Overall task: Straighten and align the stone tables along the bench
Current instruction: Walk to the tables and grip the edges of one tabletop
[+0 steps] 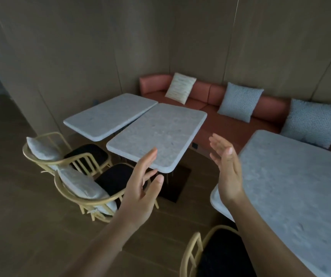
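Observation:
Three grey stone tables stand along a terracotta bench (228, 120). The far table (108, 114) and the middle table (158, 134) touch at their far corners and splay apart toward me. A third table (296, 192) fills the right foreground. My left hand (140, 194) is raised, open, in front of the middle table's near corner, not touching it. My right hand (226, 168) hovers open, palm turned left, in the gap between the middle table and the right table. Neither hand holds anything.
Two yellow wooden chairs (76, 176) with black seats and grey cushions stand left of the middle table. Another chair (202, 254) sits at the bottom by the right table. Three pillows (240, 100) lean on the bench back. Wood-panelled walls enclose the corner.

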The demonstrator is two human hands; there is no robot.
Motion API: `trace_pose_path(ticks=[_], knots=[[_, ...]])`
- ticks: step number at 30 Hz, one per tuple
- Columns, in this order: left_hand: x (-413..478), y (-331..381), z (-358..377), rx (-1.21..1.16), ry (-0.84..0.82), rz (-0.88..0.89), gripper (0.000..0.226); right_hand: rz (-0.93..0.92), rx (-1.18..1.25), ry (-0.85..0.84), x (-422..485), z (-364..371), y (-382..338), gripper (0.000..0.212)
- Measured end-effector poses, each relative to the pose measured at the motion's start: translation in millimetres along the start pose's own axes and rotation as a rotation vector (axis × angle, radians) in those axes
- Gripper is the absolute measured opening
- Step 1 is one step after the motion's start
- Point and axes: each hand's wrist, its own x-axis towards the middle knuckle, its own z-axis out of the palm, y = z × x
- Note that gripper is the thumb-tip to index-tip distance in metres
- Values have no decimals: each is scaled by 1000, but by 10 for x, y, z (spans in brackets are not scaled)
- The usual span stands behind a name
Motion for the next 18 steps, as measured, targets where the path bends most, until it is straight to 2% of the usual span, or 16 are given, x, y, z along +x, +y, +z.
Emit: trace_pose_path(ticks=[7,14,18], knots=[[1106,-1165,-68,36,-166,-70,52,103,-56,75,942,480,1247,86],[2141,-2602,-9,133,-450,-85,66,304,-130,100,1817,851,2537,106],[2467,-3343,57,262,-608,-54,68,381,-182,125,2113,1054,3049,104]])
